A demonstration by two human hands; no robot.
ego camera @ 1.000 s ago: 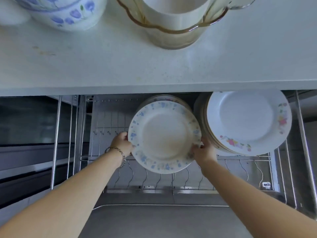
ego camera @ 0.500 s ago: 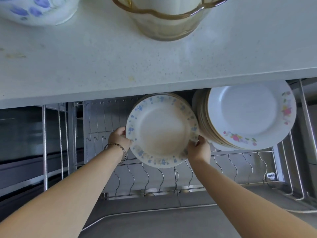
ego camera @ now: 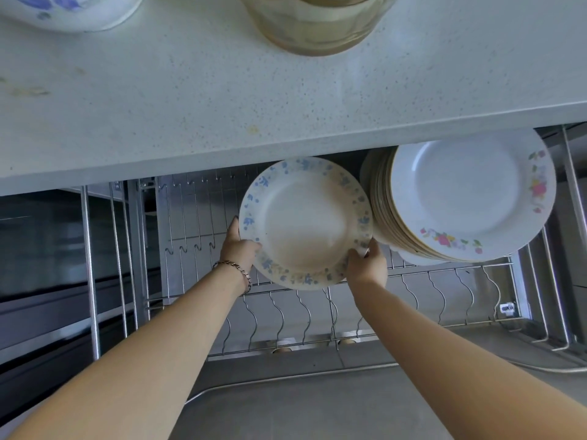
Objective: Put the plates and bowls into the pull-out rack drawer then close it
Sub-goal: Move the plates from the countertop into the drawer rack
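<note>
A white plate with a blue flower rim (ego camera: 305, 222) stands on edge in the wire pull-out rack drawer (ego camera: 413, 300), just under the counter's front edge. My left hand (ego camera: 238, 246) grips its left rim and my right hand (ego camera: 368, 265) grips its lower right rim. Beside it on the right, a row of upright plates leans in the rack, fronted by a white plate with pink flowers (ego camera: 470, 195). The top of the blue-rimmed plate almost touches the counter's underside.
On the speckled white counter (ego camera: 286, 96) stand an amber glass bowl (ego camera: 311, 23) holding a white dish and a blue-flowered white bowl (ego camera: 70, 11). Empty wire slots run along the rack's front. A steel drip tray (ego camera: 317, 408) lies below.
Both hands have carried the blue-rimmed plate further back under the counter and slightly right, closer to the row of upright plates. My view has tilted down.
</note>
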